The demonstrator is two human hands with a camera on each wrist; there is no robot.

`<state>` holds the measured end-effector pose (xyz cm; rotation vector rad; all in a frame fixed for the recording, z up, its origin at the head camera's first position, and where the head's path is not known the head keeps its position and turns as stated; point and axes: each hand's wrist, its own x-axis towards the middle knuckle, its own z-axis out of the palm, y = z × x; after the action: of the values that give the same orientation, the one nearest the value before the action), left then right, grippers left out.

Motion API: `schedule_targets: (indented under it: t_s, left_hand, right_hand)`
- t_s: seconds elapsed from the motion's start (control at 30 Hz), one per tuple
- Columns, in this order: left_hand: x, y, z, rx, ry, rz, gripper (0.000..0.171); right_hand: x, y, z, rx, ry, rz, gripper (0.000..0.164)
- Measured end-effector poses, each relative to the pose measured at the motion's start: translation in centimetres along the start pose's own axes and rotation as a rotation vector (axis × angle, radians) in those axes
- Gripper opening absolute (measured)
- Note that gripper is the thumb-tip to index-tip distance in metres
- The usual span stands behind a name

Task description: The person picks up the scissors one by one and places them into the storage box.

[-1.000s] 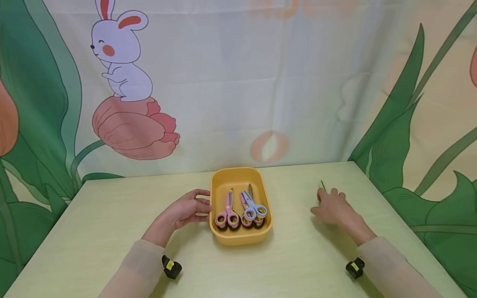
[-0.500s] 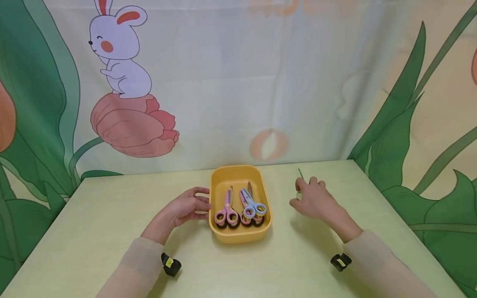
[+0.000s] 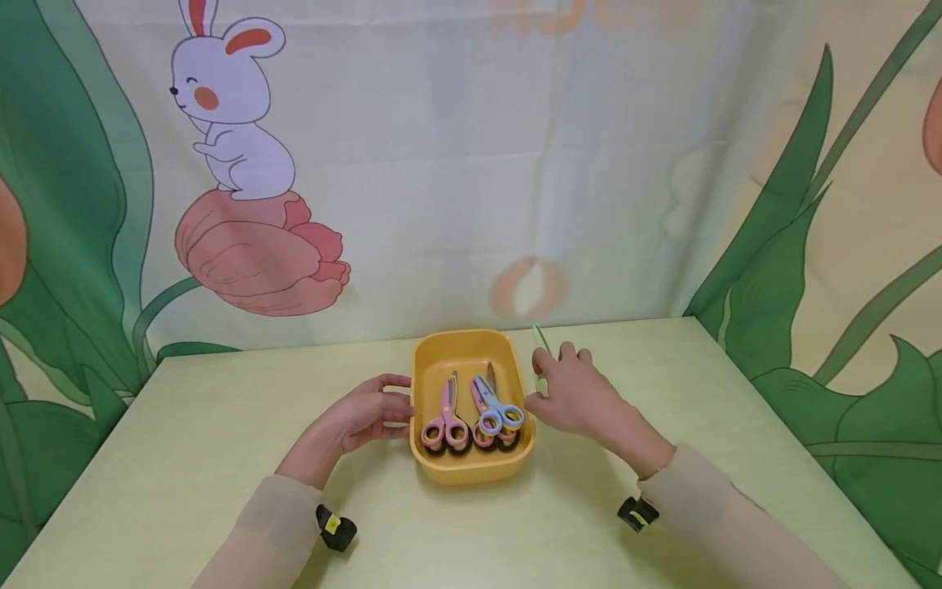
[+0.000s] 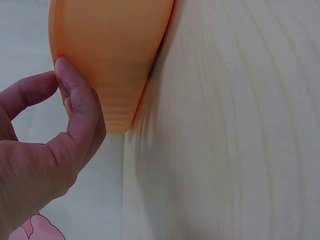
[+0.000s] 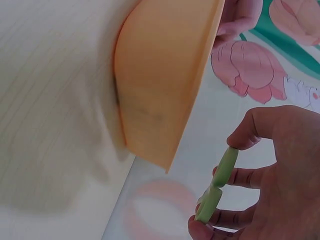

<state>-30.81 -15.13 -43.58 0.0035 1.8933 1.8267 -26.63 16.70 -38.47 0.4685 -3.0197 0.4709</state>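
— Green scissors [image 3: 540, 353] are pinched in our right hand [image 3: 570, 397], held just off the tray's [image 3: 471, 473] right wall, at about three o'clock from its middle. In the right wrist view the thumb and fingers [image 5: 250, 135] close on the green handle [image 5: 216, 187].

— And our left hand [image 3: 364, 415]?

— It sits at nine o'clock of the tray, fingertips [image 4: 75, 95] resting against the orange wall; the fingers look loosely bent rather than clamped.

— What could go wrong, do we think?

— Our grip is a light pinch on a thin handle, so the scissors could swivel or slip out. The tip could also catch the tray's rim on the way over, and a knock there might shove the tray, since our left hand only rests on it. Inside, the pink scissors [image 3: 446, 419] and the blue scissors [image 3: 499, 409] already take much of the floor, so ours might land across them.

— Which way do they point?

— Their long axis runs roughly six to twelve o'clock, tip toward twelve and slightly to eleven, away from us, handle end in our palm. That lies about parallel to the pairs in the tray
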Motion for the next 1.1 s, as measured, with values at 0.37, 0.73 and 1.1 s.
schedule_targets:
  t_s: [0.37, 0.73, 1.1]
  left_hand:
    - [-0.1, -0.2, -0.2, 0.005, -0.014, 0.023, 0.063]
    - [0.0, -0.2, -0.1, 0.007, -0.017, 0.019, 0.061]
    - [-0.2, 0.0, 0.0, -0.003, -0.011, 0.009, 0.062]
  right_hand:
    - [0.5, -4.1, 0.8, -0.007, -0.049, -0.07, 0.029]
    - [0.8, -5.7, 2.2, -0.042, -0.045, -0.142, 0.025]
    - [1.2, -6.8, 3.4, -0.094, -0.052, -0.177, 0.018]
